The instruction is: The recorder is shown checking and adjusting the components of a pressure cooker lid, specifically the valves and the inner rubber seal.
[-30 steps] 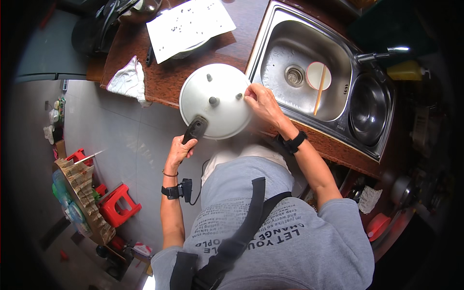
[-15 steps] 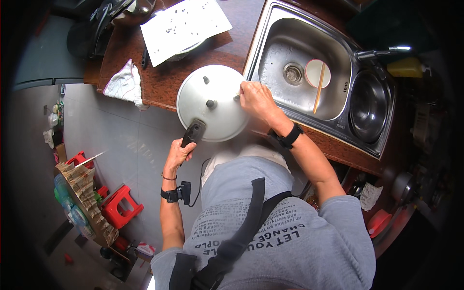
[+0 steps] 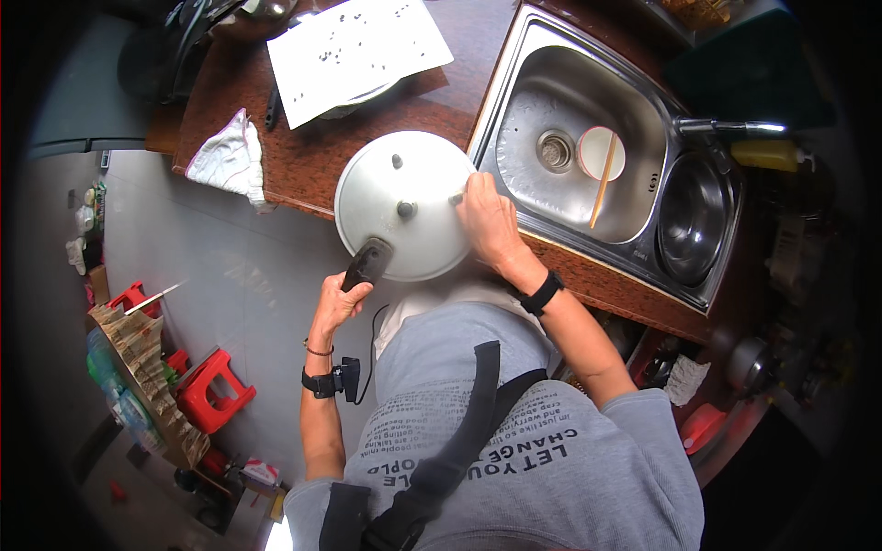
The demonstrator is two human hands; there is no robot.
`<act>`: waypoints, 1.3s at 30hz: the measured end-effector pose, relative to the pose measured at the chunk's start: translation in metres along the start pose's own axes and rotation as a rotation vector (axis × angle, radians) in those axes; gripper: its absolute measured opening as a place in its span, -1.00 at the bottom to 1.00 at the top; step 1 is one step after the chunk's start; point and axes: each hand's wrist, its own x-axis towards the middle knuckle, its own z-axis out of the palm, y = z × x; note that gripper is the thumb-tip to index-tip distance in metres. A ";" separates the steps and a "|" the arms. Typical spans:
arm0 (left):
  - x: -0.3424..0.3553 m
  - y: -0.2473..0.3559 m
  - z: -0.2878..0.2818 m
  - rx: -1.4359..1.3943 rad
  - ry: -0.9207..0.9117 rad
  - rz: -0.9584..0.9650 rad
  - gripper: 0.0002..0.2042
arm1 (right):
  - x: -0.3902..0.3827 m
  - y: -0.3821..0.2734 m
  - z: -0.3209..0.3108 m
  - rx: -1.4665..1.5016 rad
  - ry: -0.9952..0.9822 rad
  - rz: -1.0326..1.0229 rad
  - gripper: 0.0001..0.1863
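Head view. Pressure-cooker lid [image 3: 386, 197], pale metal: in both hands at the front edge of the table [image 3: 303, 165], left of the sink basin [image 3: 542, 110]; handling appears unfinished, lid not yet set down. Left hand [image 3: 341, 299]: wrapped around black handle [image 3: 369, 261]. Right hand [image 3: 492, 222]: fingers at lid's rim, by a small knob [image 3: 457, 198]; exact grip hidden. Sink basin: white bowl [image 3: 593, 149], chopsticks [image 3: 600, 202] across it. White plate [image 3: 377, 94]: mostly under specked sheet [image 3: 354, 50]; contents hidden.
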 end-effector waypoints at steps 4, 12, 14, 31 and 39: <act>0.000 -0.001 0.001 -0.031 0.009 -0.007 -0.67 | -0.002 -0.005 0.003 -0.010 0.026 0.111 -0.80; 0.001 0.000 0.001 -0.024 0.010 -0.013 -0.68 | -0.004 -0.002 0.001 0.087 0.077 0.186 -0.87; 0.000 0.001 0.002 -0.011 0.014 -0.019 -0.71 | -0.004 -0.002 -0.005 0.134 0.068 0.172 -0.89; 0.009 0.008 -0.010 0.016 -0.042 -0.066 -0.71 | 0.031 0.012 -0.026 -0.031 -0.244 -0.256 -0.86; 0.010 0.003 -0.009 -0.037 -0.052 -0.069 -0.64 | 0.027 0.005 -0.027 -0.061 -0.269 -0.131 -0.83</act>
